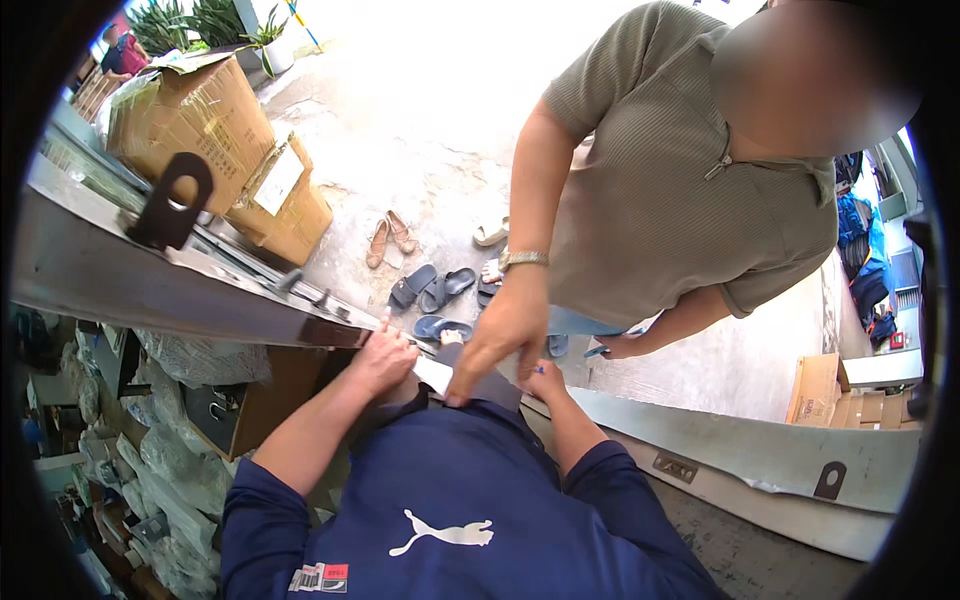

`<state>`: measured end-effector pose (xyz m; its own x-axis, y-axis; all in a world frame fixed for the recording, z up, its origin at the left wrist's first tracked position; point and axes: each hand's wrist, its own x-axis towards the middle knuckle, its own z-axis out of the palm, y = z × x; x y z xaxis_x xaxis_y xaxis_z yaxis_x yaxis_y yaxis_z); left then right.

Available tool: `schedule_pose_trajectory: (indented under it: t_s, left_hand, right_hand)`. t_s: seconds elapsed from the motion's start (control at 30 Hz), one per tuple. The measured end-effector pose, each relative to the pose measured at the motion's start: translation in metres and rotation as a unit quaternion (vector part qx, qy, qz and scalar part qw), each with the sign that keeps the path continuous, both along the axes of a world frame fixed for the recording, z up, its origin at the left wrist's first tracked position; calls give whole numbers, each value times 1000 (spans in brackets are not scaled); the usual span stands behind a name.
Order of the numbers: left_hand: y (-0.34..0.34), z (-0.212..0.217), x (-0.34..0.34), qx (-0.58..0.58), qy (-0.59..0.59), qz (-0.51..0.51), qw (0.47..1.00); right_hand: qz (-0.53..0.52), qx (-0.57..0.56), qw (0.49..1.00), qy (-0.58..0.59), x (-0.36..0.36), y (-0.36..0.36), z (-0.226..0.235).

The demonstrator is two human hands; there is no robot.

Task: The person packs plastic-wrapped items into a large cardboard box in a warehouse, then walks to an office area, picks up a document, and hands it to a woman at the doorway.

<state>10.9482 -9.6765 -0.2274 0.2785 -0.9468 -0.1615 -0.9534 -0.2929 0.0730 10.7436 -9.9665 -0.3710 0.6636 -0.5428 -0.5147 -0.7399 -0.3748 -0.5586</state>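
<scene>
My left hand point(385, 361) is closed beside a metal rail, its fingers curled at the left edge of a small white paper point(434, 374). The paper lies in front of my chest, partly covered by another person's hand point(500, 335), which reaches down with fingers over its right side. My right hand point(543, 380) is closed to the right of that hand, and a thin blue pen point(541, 370) sticks out of it. A watch point(524, 258) circles the other person's wrist. That person's second hand point(622, 346) holds a thin blue-edged thing that I cannot make out.
The metal rail point(150, 270) runs across at left, with a second metal ledge point(740, 425) at right. Beyond stand cardboard boxes point(200, 130), tan shoes point(390, 240) and dark slippers point(430, 287). Plastic-wrapped goods point(160, 480) fill the lower left; an open carton point(815, 390) stands at right.
</scene>
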Motion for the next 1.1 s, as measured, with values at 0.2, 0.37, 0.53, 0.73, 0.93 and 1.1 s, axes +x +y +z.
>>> schedule_pose_trajectory:
  t_s: [0.2,0.37,0.53,0.73,0.93,1.1]
  left_hand:
    - [22,10,28,-21,-11,97,995]
    - [4,16,59,-23,23,228,973]
    - [19,3,46,-57,71,266,960]
    - [10,-12,79,31,83,255,963]
    - [10,-12,87,-12,84,266,960]
    - [17,-13,78,-49,74,236,968]
  right_hand:
    - [-46,74,996,1,6,-2,-32]
    - [-45,71,996,31,0,1,-23]
    - [5,-64,998,12,9,2,28]
    - [11,-104,994,-4,29,-2,79]
    - [60,-102,993,-5,33,-16,87]
    - [48,-111,993,14,33,-16,90]
